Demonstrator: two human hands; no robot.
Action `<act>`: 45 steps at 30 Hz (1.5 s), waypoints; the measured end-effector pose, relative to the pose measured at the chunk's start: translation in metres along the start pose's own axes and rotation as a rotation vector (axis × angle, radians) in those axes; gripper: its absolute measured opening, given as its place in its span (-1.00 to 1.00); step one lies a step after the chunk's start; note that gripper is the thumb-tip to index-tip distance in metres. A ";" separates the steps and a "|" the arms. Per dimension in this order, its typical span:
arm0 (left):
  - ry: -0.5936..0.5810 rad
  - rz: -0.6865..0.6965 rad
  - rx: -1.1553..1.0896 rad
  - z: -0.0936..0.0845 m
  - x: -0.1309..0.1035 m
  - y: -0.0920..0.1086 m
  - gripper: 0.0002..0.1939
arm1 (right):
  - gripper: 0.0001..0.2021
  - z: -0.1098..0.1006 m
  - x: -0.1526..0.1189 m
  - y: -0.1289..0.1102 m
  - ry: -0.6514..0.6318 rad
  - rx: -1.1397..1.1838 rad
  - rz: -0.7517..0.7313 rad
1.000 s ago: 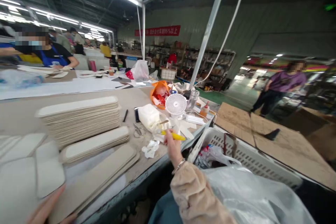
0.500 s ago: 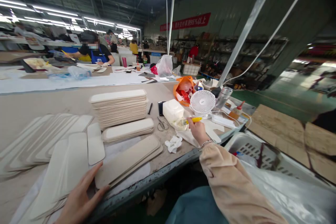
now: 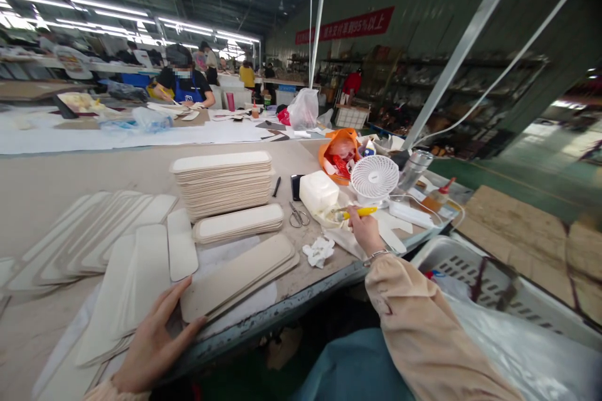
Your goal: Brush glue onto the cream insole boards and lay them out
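Note:
My right hand (image 3: 364, 230) is closed round the yellow handle of a brush (image 3: 361, 212). The brush's bristle end is at the mouth of a white plastic container (image 3: 320, 193) lying on the table, with pale stuff about its opening. My left hand (image 3: 160, 335) rests with thumb and fingers apart at the near left end of a small pile of beige rounded strips (image 3: 239, 276), touching its edge. To its left, more pale strips (image 3: 125, 288) lie fanned out. Behind stand a tall stack of strips (image 3: 223, 185) and a lower stack (image 3: 239, 223).
Scissors (image 3: 298, 215), a crumpled tissue (image 3: 318, 252), a black pen (image 3: 276, 186) and a phone (image 3: 296, 187) lie mid-table. A white fan (image 3: 375, 177), an orange bag (image 3: 332, 150) and a glue bottle (image 3: 437, 196) stand right. A plastic basket (image 3: 439, 254) is beside the table; a co-worker (image 3: 185, 78) sits opposite.
The whole view has shifted slightly, so things appear further right. My right hand still holds the brush at the container, and my left hand stays by the strips.

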State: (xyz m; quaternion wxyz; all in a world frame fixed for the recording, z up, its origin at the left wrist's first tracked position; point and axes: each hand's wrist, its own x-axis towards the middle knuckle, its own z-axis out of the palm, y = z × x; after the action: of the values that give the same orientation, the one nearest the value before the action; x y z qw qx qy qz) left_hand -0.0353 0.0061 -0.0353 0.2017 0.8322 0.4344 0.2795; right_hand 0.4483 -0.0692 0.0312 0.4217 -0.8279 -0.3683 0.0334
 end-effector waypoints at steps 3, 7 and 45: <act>-0.003 0.010 0.001 0.002 0.000 -0.004 -0.25 | -0.34 -0.007 -0.004 -0.004 0.000 -0.009 -0.035; 0.008 0.013 -0.017 0.004 0.001 -0.008 -0.25 | -0.37 -0.012 -0.005 -0.010 0.005 -0.012 -0.155; 0.026 -0.015 -0.218 0.001 -0.001 0.017 0.00 | -0.62 0.121 -0.168 -0.130 -0.451 0.457 -0.156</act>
State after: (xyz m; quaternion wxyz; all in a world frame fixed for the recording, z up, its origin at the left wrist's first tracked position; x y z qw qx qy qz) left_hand -0.0246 -0.0042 -0.0262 0.2876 0.7983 0.4104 0.3341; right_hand 0.2060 -0.0466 0.0050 0.5055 -0.6530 -0.4978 0.2652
